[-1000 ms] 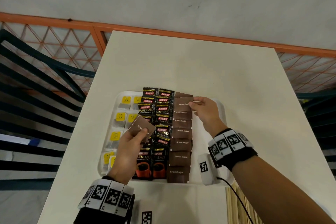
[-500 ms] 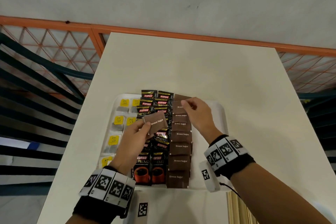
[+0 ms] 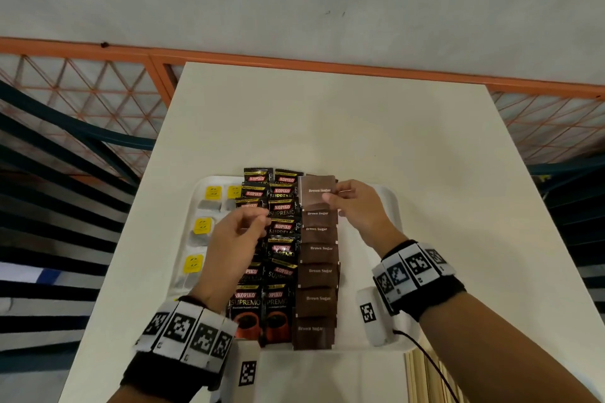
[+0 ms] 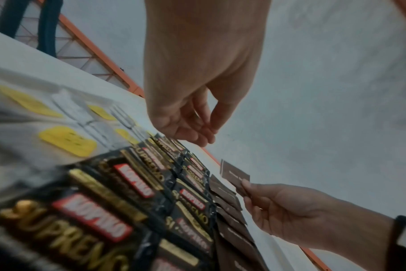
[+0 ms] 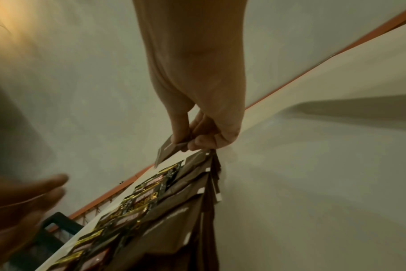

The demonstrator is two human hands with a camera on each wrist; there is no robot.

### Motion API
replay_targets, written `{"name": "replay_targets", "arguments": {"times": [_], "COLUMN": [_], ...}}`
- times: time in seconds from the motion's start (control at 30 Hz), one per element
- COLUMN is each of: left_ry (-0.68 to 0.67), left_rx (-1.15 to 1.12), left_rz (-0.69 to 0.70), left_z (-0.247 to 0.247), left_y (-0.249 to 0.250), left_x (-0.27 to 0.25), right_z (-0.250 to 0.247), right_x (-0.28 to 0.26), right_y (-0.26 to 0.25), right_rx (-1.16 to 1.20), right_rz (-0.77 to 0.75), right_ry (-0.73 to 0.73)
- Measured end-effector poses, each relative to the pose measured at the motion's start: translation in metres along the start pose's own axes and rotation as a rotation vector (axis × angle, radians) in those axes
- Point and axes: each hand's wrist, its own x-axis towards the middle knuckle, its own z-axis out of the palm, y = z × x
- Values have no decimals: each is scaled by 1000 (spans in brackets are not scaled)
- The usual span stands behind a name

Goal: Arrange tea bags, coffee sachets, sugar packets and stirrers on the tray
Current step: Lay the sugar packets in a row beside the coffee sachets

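A white tray (image 3: 388, 203) on the table holds tea bags with yellow tags (image 3: 203, 226) at the left, two columns of black Kopiko coffee sachets (image 3: 282, 250) in the middle and a column of brown sugar packets (image 3: 318, 273) at the right. My right hand (image 3: 352, 206) pinches one brown sugar packet (image 3: 317, 192) by its right edge, above the far end of that column. The same packet (image 4: 235, 174) shows in the left wrist view and again (image 5: 168, 153) in the right wrist view. My left hand (image 3: 240, 239) hovers over the coffee sachets, fingers loosely bent, holding nothing.
The white table (image 3: 327, 127) stretches beyond the tray to an orange railing (image 3: 294, 57) with mesh. Dark chair slats (image 3: 49, 173) stand at the left. Pale wooden stirrers (image 3: 417, 376) lie at the table's near right edge, beside a cable.
The brown sugar packet passed from my left hand to my right, which now holds it over the far end of the sugar column. My left hand has drawn back, empty.
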Motion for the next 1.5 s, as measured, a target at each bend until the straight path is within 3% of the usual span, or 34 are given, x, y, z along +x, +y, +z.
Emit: {"name": "replay_targets", "arguments": {"times": [0.17, 0.33, 0.57, 0.73, 0.97, 1.13, 1.3, 1.4, 1.5], "left_ry": [4, -46, -139, -359, -726, -882, -862, -803, -743], "left_rx": [-7, -15, 26, 228, 485, 659, 727, 651, 526], "left_rz": [-47, -94, -97, -35, 12, -16, -53, -132, -242], "left_z": [-28, -44, -37, -12, 52, 96, 128, 141, 150], "left_y": [-13, -27, -38, -44, -41, -45, -44, -47, -48], "left_x": [-27, -60, -91, -110, -151, -172, -184, -186, -186], "right_z": [6, 10, -14, -56, -109, -120, -129, -135, -141], "right_x": [18, 15, -34, -114, -233, -286, -297, -291, -285], "right_y": [8, 6, 1, 24, 96, 149, 166, 167, 165], "right_rx": [-148, -306, -360, -440, -637, -757, -831, -828, -748], "right_rz": [34, -37, -85, -97, 5, -9, 82, 163, 340], "right_ry": [136, 220, 274, 289, 344, 442, 521, 512, 455]}}
